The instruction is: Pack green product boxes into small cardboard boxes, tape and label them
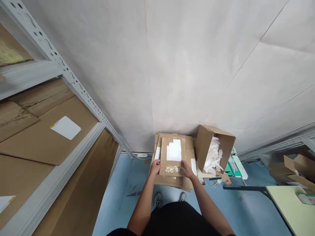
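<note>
A flattened cardboard box (169,166) with a stepped white paper label (174,151) and shiny clear tape lies before me, on top of a stack of flattened cardboard (189,142). My left hand (155,167) grips its left edge near the lower corner, thumb on top. On the opposite edge, my right hand (187,169) holds the same piece, its fingers partly hidden under the board. Other white labels show on the cardboard beneath, one on each side.
An open carton (205,147) of crumpled white paper stands right of the stack, beside green-and-white packages (233,167). Metal shelving (81,88) with large cardboard boxes (49,131) rises at left. A pale wall is ahead; a yellowish table (287,209) is at lower right.
</note>
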A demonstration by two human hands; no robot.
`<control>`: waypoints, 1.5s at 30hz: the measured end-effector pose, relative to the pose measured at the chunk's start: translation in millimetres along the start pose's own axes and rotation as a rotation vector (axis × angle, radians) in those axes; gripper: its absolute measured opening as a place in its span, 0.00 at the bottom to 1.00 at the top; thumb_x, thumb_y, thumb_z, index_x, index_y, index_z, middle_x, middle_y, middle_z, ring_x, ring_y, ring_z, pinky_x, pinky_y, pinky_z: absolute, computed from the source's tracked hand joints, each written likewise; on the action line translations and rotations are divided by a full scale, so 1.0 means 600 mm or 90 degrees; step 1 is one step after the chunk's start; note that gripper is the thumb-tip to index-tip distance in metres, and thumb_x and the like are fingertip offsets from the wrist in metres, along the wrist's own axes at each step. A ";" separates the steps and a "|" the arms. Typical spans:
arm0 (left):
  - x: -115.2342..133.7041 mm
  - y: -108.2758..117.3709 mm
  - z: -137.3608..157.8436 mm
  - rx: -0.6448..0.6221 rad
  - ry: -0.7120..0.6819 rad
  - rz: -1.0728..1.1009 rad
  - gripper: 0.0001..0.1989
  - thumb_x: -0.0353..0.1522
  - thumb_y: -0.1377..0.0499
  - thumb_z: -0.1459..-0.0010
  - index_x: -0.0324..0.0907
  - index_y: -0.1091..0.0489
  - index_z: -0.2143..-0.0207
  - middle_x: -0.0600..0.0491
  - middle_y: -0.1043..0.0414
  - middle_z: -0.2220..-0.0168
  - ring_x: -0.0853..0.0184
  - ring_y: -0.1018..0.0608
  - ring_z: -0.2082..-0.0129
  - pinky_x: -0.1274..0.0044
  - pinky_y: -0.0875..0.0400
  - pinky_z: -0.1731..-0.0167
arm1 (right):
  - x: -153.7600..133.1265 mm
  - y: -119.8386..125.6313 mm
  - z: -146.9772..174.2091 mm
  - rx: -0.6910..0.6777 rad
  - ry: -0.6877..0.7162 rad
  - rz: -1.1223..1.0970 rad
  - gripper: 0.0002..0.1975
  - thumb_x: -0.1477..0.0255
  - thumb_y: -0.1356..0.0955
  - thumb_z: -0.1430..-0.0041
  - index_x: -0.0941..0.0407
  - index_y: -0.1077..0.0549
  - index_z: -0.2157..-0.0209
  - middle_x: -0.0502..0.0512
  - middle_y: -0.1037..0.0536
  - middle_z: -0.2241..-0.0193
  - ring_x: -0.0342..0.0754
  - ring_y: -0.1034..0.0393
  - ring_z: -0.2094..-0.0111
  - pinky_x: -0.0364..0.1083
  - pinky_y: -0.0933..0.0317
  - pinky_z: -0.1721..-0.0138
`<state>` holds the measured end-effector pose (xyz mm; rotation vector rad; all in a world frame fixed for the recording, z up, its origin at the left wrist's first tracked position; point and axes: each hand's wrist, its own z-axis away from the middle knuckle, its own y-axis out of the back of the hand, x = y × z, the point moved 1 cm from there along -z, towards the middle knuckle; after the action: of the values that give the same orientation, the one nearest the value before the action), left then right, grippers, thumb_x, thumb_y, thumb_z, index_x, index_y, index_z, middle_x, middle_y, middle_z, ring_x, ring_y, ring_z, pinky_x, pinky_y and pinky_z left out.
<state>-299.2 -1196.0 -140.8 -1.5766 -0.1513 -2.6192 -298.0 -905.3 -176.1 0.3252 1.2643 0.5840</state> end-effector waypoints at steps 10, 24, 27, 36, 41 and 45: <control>0.036 0.030 0.033 -0.231 0.067 0.215 0.29 0.34 0.28 0.58 0.43 0.27 0.51 0.49 0.22 0.58 0.66 0.20 0.63 0.78 0.28 0.65 | 0.014 0.033 0.064 0.180 -0.109 -0.132 0.44 0.45 0.28 0.54 0.50 0.31 0.38 0.62 0.33 0.33 0.63 0.46 0.29 0.62 0.52 0.30; 0.145 0.044 0.117 -0.402 -0.016 0.224 0.42 0.37 0.27 0.48 0.46 0.38 0.33 0.45 0.22 0.49 0.62 0.18 0.56 0.76 0.25 0.60 | -0.126 0.198 0.194 0.157 -0.061 -0.597 0.29 0.66 0.21 0.58 0.50 0.24 0.51 0.51 0.18 0.65 0.52 0.24 0.63 0.48 0.33 0.59; 0.169 -0.005 0.153 -0.445 -0.027 0.156 0.43 0.35 0.28 0.48 0.48 0.38 0.32 0.44 0.24 0.46 0.61 0.19 0.53 0.75 0.25 0.57 | -0.105 0.261 0.255 0.166 -0.030 -0.615 0.29 0.66 0.20 0.58 0.48 0.24 0.51 0.50 0.19 0.64 0.50 0.24 0.63 0.47 0.34 0.60; 0.162 -0.304 0.287 -0.593 0.000 0.037 0.46 0.26 0.30 0.54 0.50 0.38 0.32 0.46 0.25 0.46 0.65 0.20 0.57 0.76 0.27 0.57 | 0.070 0.415 0.506 0.369 0.003 -0.645 0.29 0.65 0.21 0.57 0.48 0.26 0.50 0.52 0.19 0.62 0.51 0.24 0.62 0.49 0.34 0.60; 0.118 -0.486 0.354 -0.667 0.045 -0.060 0.45 0.26 0.32 0.54 0.51 0.39 0.33 0.48 0.24 0.48 0.66 0.20 0.59 0.75 0.27 0.57 | 0.175 0.467 0.665 0.480 -0.039 -0.675 0.29 0.65 0.23 0.57 0.48 0.25 0.50 0.52 0.20 0.62 0.52 0.25 0.63 0.50 0.34 0.60; 0.081 -0.628 0.407 -0.736 0.103 -0.126 0.41 0.31 0.31 0.52 0.51 0.35 0.35 0.48 0.24 0.48 0.64 0.20 0.56 0.73 0.27 0.55 | 0.254 0.495 0.791 0.581 -0.074 -0.705 0.29 0.66 0.23 0.58 0.48 0.25 0.51 0.51 0.20 0.62 0.51 0.25 0.64 0.49 0.35 0.61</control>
<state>-153.1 -792.4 -0.1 -1.5220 1.5259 -3.1293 114.6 -535.8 -3.8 0.3326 1.3135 -0.9722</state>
